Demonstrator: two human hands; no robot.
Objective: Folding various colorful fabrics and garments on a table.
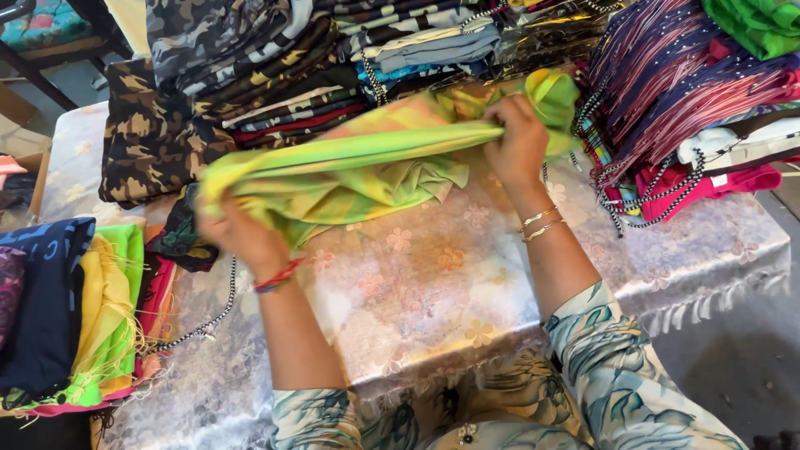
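1. The table (433,283), under a shiny silver cover with a pale flower pattern, is the reference point for all positions below.
2. A green and yellow cloth (358,162), with peach streaks, is stretched across the far half of the table, gathered into a long roll, with loose folds hanging onto the cover beneath it.
3. The left hand (237,233) is closed around the roll's left end, fingers pressed together on the fabric. The hand is blurred, so finer detail cannot be told. A red thread band sits on that wrist.
4. The right hand (521,142) pinches the roll's right end in a tight fist, where the fabric bunches up. Two thin bangles sit on that wrist.
5. Along the far edge of the table stands a stack of camouflage cloth (158,133), touching the green cloth's far side and crowding the left end.
6. Beside it, further along the far edge, lie folded striped cloths (333,75) in dark, red and white bands.
7. At the far right corner, a heap of purple striped cloth (675,83) spills toward the right hand, with a pink cloth (708,183) under it, black-and-white cords hanging down, and a small white label showing at the pink cloth's edge.
8. A bright green cloth (758,25) lies beyond that heap.
9. At the table's left end sits a stack of dark blue, yellow and green fringed cloths (83,308).
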